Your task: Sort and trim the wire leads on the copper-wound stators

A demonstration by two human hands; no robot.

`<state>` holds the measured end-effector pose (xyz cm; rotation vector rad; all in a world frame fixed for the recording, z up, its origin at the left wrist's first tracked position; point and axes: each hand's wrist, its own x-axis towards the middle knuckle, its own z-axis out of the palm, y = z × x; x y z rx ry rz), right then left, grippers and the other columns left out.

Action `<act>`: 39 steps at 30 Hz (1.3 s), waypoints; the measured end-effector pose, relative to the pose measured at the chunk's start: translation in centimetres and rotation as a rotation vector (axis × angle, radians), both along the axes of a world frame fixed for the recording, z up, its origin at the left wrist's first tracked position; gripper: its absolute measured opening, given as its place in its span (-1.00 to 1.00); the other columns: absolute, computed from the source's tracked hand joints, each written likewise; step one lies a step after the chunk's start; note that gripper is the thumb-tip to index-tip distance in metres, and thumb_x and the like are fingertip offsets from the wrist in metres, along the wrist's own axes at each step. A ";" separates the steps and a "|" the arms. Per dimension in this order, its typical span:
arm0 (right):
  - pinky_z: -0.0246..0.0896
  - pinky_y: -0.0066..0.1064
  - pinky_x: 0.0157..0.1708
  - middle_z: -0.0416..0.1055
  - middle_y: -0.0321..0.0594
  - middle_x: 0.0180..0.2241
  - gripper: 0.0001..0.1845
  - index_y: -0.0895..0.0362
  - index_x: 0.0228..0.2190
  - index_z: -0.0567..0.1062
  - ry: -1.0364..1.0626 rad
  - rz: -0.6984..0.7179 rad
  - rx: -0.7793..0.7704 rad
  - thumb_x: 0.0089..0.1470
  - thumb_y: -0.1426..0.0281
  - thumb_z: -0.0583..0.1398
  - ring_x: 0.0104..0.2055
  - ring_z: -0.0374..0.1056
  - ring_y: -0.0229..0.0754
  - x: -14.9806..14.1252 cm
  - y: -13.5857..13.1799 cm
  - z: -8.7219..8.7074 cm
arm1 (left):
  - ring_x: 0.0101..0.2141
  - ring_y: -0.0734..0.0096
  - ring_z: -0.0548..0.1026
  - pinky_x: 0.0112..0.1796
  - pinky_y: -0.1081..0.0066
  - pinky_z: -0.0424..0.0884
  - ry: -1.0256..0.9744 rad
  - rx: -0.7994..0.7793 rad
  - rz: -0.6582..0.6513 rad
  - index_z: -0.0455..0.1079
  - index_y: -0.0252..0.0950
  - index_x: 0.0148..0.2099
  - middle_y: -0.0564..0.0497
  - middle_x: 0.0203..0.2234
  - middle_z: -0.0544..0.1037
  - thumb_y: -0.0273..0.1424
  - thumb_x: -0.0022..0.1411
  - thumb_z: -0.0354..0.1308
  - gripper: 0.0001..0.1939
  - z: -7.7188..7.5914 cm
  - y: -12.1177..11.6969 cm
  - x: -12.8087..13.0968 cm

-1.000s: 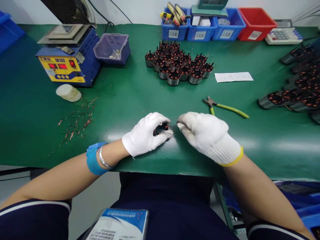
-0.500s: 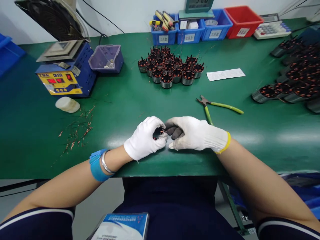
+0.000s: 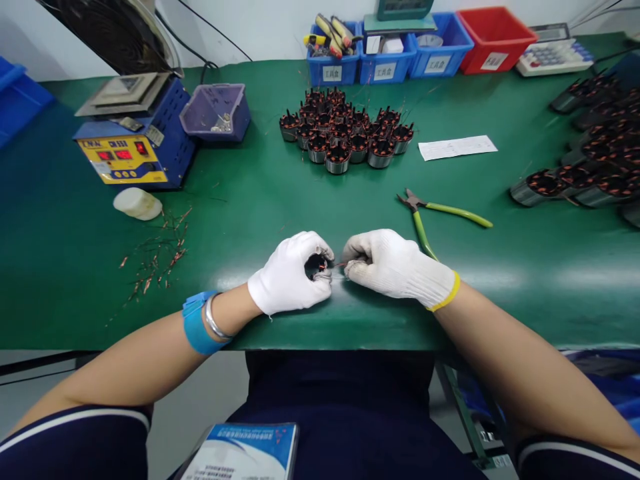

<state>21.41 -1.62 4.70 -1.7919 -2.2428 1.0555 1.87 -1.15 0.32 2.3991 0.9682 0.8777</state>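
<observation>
My left hand (image 3: 295, 275), in a white glove, is curled around a motor stator (image 3: 316, 267); its dark end with copper windings shows between thumb and fingers. To the right, my gloved right hand (image 3: 383, 265) is closed in a pinch. A thin copper wire (image 3: 341, 265) runs from its fingertips toward the stator. A small gap separates the two hands, just above the green mat. Diagonal cutters (image 3: 417, 208) with green handles lie with jaws apart beyond my right hand.
Several wound stators (image 3: 345, 130) stand grouped at the back middle, and more stators (image 3: 590, 173) at the right. Copper wire scraps (image 3: 160, 257) lie left, near a white cylinder (image 3: 137, 203) and a blue-yellow soldering unit (image 3: 135, 147). Blue bins (image 3: 384, 67) line the wall. A paper slip (image 3: 457, 147) lies right.
My right hand has drawn slightly away from the stator, and its fingers have closed into a pinch with wire now visible between the hands. My left hand keeps its hold.
</observation>
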 end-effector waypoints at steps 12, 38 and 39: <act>0.09 -0.49 -0.56 0.39 -0.31 -0.56 -0.79 0.15 -0.37 0.44 0.500 -0.153 -0.066 0.12 0.27 0.12 -0.59 0.24 -0.34 1.6 1.2 -2.2 | -0.41 0.38 0.40 -0.34 0.37 0.36 0.022 -0.029 0.006 0.31 -0.29 -0.37 0.02 -0.45 0.46 -0.52 -0.03 0.03 -0.88 -0.2 0.0 0.1; 0.38 -0.53 -0.53 0.52 -0.14 -0.51 -0.74 0.22 -0.47 0.48 0.518 -0.116 -0.594 -0.02 0.27 0.34 -0.54 0.43 -0.28 -0.7 1.8 -1.2 | -0.46 0.39 0.34 -0.42 0.38 0.30 -0.017 -0.051 0.034 0.26 -0.27 -0.42 0.03 -0.52 0.40 -0.51 -0.07 0.01 -0.91 -0.2 -0.2 0.3; 0.38 -0.54 -0.55 0.52 -0.13 -0.53 -0.75 0.23 -0.50 0.47 0.514 -0.118 -0.622 0.00 0.30 0.33 -0.55 0.43 -0.28 -0.9 1.8 -1.1 | -0.46 0.39 0.35 -0.41 0.37 0.31 -0.021 -0.058 0.037 0.26 -0.27 -0.42 0.03 -0.51 0.40 -0.51 -0.06 0.01 -0.91 -0.2 -0.2 0.3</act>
